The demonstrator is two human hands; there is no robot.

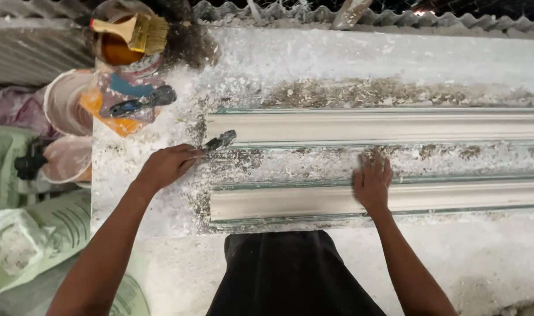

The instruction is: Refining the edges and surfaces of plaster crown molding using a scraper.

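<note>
A small scraper [220, 141] with a dark, plaster-caked blade is lying in the grip of the left hand [167, 165], its blade pointing toward the near end of the upper of two long moulded plaster strips [372, 126] and hovering just at that strip's corner. The left fingers are curling tightly together around the handle, hiding most of it. The right hand [372, 181] is resting palm down on the crumb-strewn band between the two strips, its fingers held side by side and pointing away from the body, the heel of the hand touching the lower plaster strip [454, 196]. Both strips are lying parallel along a white workbench [366, 55] that is carrying a thick scatter of plaster flakes and darker patches. Beyond the left hand, near the bench's far corner, a second dark-bladed tool [143, 103] is lying on a paint-stained orange and blue tub [112, 114]. Just past it an orange pot [116, 50] is standing with a wide yellow-bristled brush [135, 30] laid across its rim. Pale buckets [65, 102] are sitting beside the bench, and green-printed sacks [50, 231] are lying below them by the left forearm. Corrugated sheeting [33, 52] is running behind the bench.
</note>
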